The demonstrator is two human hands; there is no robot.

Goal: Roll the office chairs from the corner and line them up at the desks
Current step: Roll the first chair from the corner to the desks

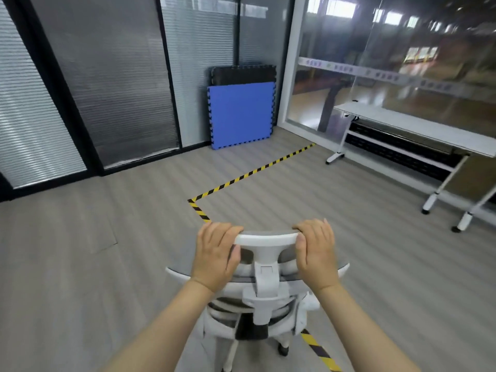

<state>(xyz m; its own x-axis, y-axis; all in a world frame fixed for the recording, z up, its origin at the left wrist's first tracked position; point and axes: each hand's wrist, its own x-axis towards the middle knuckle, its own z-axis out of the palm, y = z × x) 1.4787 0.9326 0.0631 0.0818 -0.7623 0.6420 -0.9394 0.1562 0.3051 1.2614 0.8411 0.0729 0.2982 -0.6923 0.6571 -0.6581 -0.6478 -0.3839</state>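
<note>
A white office chair [264, 294] with grey mesh stands right in front of me, its back toward me. My left hand [216, 253] grips the left end of its white headrest [267, 238], fingers curled over the top. On the right end, my right hand [316, 252] grips the same headrest. A long white desk [418, 127] on white legs stands at the right, along the glass wall. The chair's seat and most of its base are hidden below the backrest.
Blue and black foam mats [241, 114] lean in the far corner. Yellow-black tape [252, 173] crosses the grey floor and runs under the chair. Blinds and glass panels line the left and back walls. The desk's legs [432, 202] stand out onto the floor at right.
</note>
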